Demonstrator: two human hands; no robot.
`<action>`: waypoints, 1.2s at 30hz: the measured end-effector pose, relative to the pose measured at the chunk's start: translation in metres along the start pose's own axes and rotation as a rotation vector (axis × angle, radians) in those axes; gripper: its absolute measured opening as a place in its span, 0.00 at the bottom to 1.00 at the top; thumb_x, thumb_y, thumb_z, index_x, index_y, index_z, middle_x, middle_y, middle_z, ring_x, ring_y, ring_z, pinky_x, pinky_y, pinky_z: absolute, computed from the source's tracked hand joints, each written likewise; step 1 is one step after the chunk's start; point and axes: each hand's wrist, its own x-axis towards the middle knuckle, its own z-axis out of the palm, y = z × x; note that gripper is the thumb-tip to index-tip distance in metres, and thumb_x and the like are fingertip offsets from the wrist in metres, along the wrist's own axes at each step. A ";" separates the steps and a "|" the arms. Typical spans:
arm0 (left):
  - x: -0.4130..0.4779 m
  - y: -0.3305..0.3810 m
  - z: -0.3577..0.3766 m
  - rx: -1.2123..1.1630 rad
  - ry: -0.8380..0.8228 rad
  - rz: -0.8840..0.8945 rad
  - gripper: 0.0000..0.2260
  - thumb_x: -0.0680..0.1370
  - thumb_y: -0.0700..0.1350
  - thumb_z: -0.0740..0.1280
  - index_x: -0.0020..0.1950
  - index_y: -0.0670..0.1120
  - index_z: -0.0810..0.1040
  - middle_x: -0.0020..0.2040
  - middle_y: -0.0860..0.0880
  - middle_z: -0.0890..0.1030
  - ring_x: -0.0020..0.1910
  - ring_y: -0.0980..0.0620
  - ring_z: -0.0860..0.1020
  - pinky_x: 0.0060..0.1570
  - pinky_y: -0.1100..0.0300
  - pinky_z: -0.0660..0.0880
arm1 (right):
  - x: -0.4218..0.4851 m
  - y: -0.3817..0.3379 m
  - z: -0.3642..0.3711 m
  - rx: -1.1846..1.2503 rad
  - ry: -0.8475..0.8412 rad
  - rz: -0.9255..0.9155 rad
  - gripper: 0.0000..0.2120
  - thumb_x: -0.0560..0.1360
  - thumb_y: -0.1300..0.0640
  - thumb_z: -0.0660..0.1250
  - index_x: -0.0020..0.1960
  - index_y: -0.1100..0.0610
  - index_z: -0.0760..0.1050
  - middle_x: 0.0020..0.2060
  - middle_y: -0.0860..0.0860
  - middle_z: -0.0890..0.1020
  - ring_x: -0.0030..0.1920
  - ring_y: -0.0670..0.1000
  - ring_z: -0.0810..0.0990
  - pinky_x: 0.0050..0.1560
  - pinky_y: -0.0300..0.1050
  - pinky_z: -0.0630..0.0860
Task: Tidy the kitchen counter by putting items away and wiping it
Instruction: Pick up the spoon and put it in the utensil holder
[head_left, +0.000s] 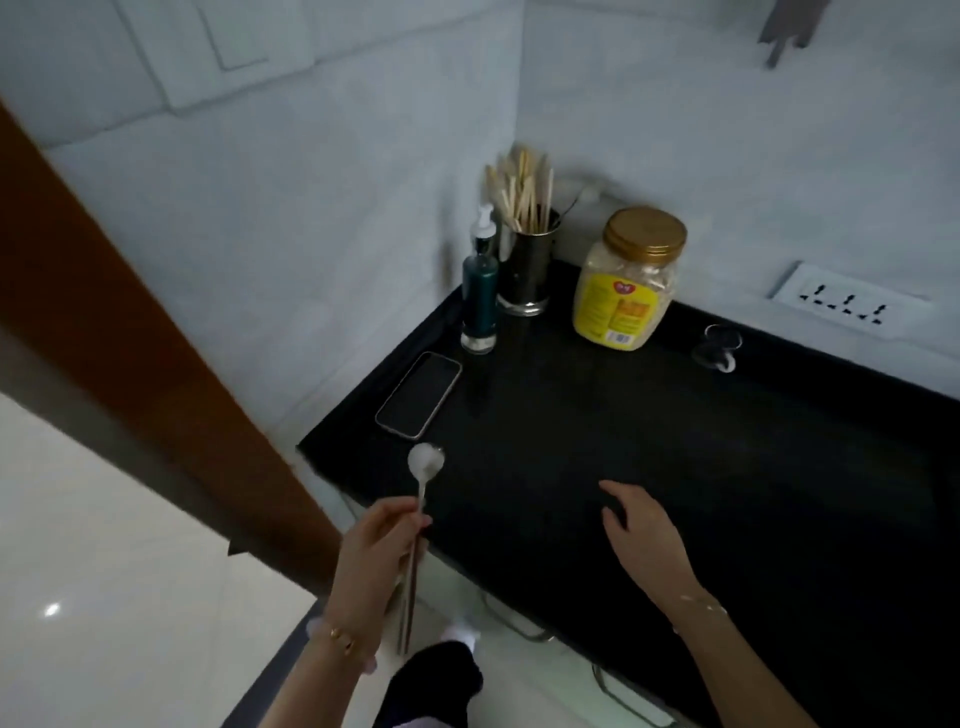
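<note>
My left hand (376, 551) is shut on a metal spoon (426, 467) and a pair of brown chopsticks (408, 608); the spoon's bowl points up over the counter's near left corner, and the chopsticks hang down below the fist. My right hand (641, 535) hovers open, palm down, over the black counter (727, 467). In the far corner a metal holder (527, 273) stands full of wooden chopsticks (522, 192). A phone (420, 394) lies face up by the left wall.
A green pump bottle (480, 291) stands beside the holder. To its right are a gold-lidded jar with a yellow label (626, 280) and a small clear object (719, 345). A wall socket (844, 301) sits at the right. Drawer handles (519, 623) show below the counter edge.
</note>
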 end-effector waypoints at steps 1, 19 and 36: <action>0.011 0.012 0.005 0.028 -0.044 0.007 0.10 0.82 0.33 0.66 0.47 0.44 0.83 0.41 0.46 0.83 0.37 0.52 0.78 0.40 0.60 0.75 | 0.005 -0.001 0.002 -0.028 -0.001 0.019 0.19 0.78 0.57 0.60 0.68 0.54 0.68 0.65 0.49 0.73 0.66 0.49 0.71 0.66 0.42 0.68; 0.147 0.135 0.102 0.168 -0.397 0.178 0.09 0.80 0.33 0.69 0.47 0.47 0.81 0.45 0.48 0.82 0.45 0.53 0.80 0.48 0.60 0.78 | 0.063 -0.020 0.020 -0.160 -0.089 0.213 0.24 0.79 0.51 0.55 0.74 0.47 0.56 0.75 0.41 0.55 0.75 0.43 0.50 0.76 0.44 0.49; 0.260 0.293 0.259 0.154 -0.102 0.582 0.06 0.82 0.35 0.66 0.50 0.45 0.76 0.43 0.51 0.79 0.38 0.55 0.80 0.45 0.60 0.85 | 0.089 -0.019 0.006 -0.134 -0.142 0.151 0.23 0.80 0.52 0.54 0.74 0.45 0.56 0.76 0.40 0.53 0.75 0.42 0.49 0.75 0.41 0.47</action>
